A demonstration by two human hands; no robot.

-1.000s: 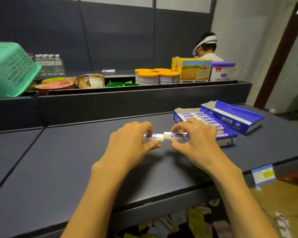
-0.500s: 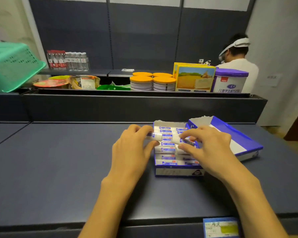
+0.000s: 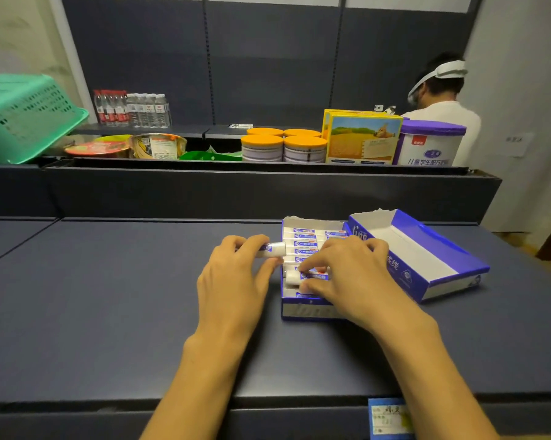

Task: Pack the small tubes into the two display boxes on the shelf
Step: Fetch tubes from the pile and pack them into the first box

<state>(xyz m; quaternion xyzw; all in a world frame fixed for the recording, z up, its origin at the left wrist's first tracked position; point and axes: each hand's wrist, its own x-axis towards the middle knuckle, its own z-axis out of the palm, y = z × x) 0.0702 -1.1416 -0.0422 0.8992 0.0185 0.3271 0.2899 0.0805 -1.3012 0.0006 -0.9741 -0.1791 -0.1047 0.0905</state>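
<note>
Two blue and white display boxes lie on the dark shelf [image 3: 109, 296]. The left box [image 3: 306, 311] holds several small white tubes with blue labels in rows. The right box [image 3: 426, 258] is tilted and looks empty. My left hand [image 3: 236, 274] holds one small tube [image 3: 272, 249] just left of the filled box. My right hand [image 3: 347, 274] lies over the near part of that box, its fingers pinching another tube [image 3: 295, 277] that rests inside it. The tubes under that hand are hidden.
Behind a raised divider [image 3: 268, 192] stand orange-lidded cans [image 3: 283, 147], a yellow carton [image 3: 361, 138], a purple-lidded tub [image 3: 430, 142], noodle bowls and water bottles. A green basket [image 3: 23, 115] sits at the far left. A person in white stands at the back right. A price tag [image 3: 388, 417] hangs on the shelf edge.
The two tubes, held end to end before, have come apart. My right hand has lowered its tube into the filled box. My left hand keeps the other tube beside the box.
</note>
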